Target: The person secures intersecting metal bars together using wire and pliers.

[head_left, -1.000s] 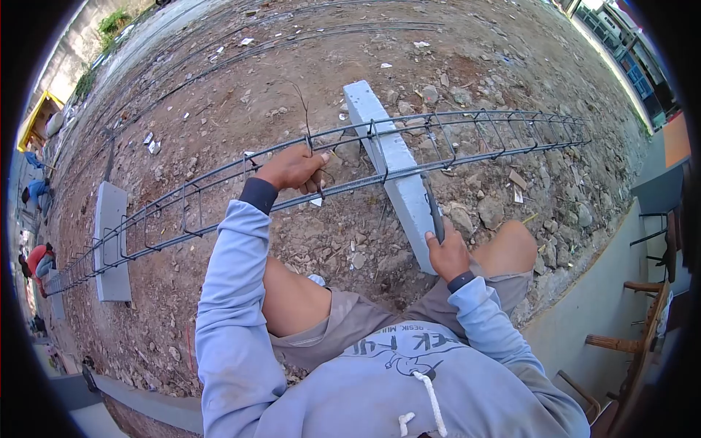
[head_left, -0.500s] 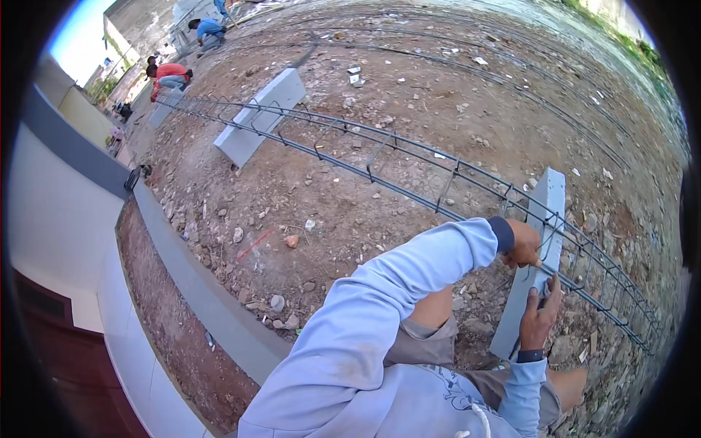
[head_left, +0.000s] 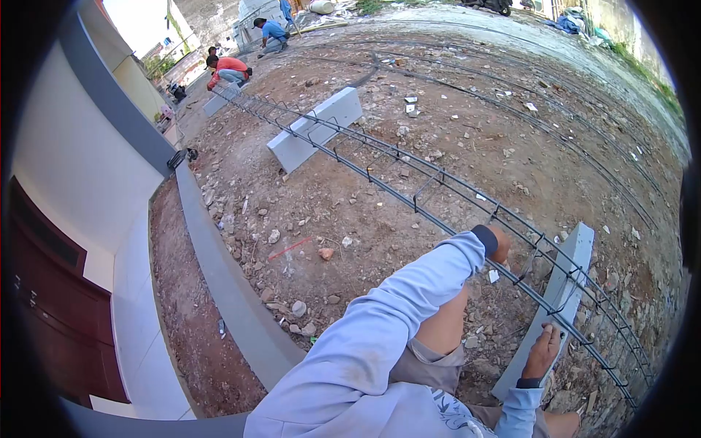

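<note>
A long steel rebar cage (head_left: 395, 197) with tied stirrups runs diagonally across the view, resting on pale grey blocks. My left hand (head_left: 501, 245) is beside the cage's near bar, to the left of the nearest block (head_left: 528, 356). Its back faces me and its fingers are mostly hidden. Lower right, my right hand (head_left: 541, 352) is closed close to this block, just below the near bar. A small dark thing shows at its fingertips, too small to name.
Another pale block (head_left: 298, 148) supports the cage farther along. A person in red (head_left: 232, 66) crouches at its far end, with one in blue (head_left: 273, 35) behind. Loose bars (head_left: 504, 97) lie on the rubble-strewn ground. A low concrete edge (head_left: 219, 266) borders the building at left.
My view has turned, so the scene sits farther right and lower. My left hand has moved left along the cage, away from the nearest block. My right hand remains near that block.
</note>
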{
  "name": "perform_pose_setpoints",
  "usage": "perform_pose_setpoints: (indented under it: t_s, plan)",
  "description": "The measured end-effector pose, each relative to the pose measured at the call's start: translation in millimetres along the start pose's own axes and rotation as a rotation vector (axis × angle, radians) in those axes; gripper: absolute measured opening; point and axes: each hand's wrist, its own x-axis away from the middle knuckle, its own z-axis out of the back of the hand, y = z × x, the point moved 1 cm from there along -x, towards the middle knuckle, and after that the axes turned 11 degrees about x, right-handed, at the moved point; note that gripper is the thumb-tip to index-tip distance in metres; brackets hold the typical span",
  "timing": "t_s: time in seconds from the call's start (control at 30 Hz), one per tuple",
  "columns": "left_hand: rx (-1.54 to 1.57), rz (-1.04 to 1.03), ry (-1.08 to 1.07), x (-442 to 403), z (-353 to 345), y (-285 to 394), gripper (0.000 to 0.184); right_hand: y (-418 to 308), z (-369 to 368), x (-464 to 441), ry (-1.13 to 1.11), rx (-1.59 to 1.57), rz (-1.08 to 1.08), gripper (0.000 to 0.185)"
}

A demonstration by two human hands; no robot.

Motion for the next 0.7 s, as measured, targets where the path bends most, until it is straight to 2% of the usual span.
perform_pose_setpoints:
  t_s: [0.2,0.4,0.47,0.7]
  plan:
    - [-0.054,0.05,-0.128,-16,-12,-11,0.047,-7,-13,3,-0.106,-0.07,0.056,0.022]
    - [-0.028,-0.048,-0.096,-55,-37,-32,0.036,-7,-24,20,-0.138,0.03,0.083,0.019]
    - [-0.114,-0.064,-0.099,-62,-38,-32,0.034,-5,-23,20,-0.135,0.053,0.084,0.018]
    - [-0.094,-0.112,0.061,-50,-33,-30,0.033,-9,-24,17,-0.157,0.008,0.069,0.018]
